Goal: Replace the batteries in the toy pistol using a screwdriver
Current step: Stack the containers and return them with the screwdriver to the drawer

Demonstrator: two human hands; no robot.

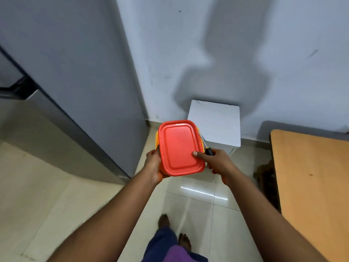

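arms (120, 214): bare, no sleeves; feet (164, 221): bare; trousers (160, 241): dark blue; top (177, 254): purple

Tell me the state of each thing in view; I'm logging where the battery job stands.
Container: held up in both hands, closed.
Red lid: on, right thumb on top.
Screwdriver: in right hand, beside the container.
Left hand: grips container's left side.
Right hand: holds screwdriver and container.

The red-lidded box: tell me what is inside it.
That cannot be seen. The red lid sits closed on the yellow box, covering the contents. The left hand holds the box; the right hand grips a screwdriver against its side, thumb on the lid.
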